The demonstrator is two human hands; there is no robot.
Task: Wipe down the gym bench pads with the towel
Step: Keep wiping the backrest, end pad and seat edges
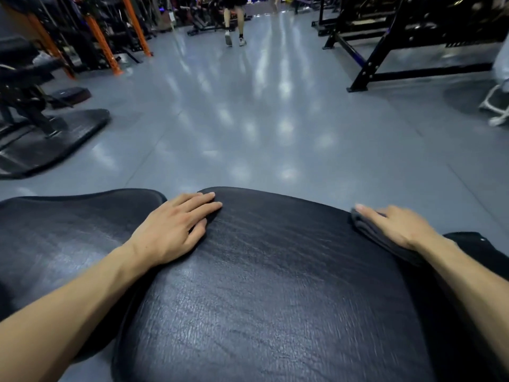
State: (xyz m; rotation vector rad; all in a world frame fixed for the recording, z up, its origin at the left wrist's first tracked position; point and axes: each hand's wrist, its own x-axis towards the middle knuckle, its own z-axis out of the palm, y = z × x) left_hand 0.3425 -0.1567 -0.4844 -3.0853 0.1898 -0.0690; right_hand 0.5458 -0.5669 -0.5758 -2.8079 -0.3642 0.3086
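Head view gives us the dark grey towel (385,241), folded, at the right edge of the near bench pad (275,285), a black textured cushion filling the near middle. Our right hand (396,227) lies flat on the towel, fingers straight, pressing it to the pad. Our left hand (176,227) rests flat and released on the pad's far-left edge, holding nothing. A second black pad (68,230) sits just to the left. Beyond lies the glossy grey floor (261,119), an orange rack (110,37) far left, a black frame (385,51) far right, and a person's legs (234,26) far off.
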